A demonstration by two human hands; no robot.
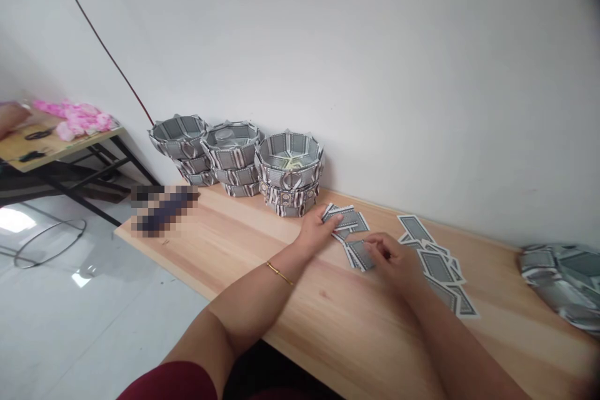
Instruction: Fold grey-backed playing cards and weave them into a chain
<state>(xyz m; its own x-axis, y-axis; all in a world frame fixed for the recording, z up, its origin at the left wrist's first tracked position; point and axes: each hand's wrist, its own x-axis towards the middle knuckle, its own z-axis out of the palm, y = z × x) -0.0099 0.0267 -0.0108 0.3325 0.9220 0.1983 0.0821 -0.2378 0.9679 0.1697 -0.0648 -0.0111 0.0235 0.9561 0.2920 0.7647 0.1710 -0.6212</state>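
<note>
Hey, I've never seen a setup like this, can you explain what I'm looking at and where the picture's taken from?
There's no machine here: these are a person's bare hands, in one picture from a camera worn on their head, looking forward and down. The left hand, below a thin gold-coloured bangle, holds fanned grey-and-white rectangular cards. The right hand has its fingertips at the lower ones; how firmly it grips is unclear. On the pale wooden table, similar loose cards lie to the right, and three stacks of round grey-and-white patterned bowls stand along the white wall.
</note>
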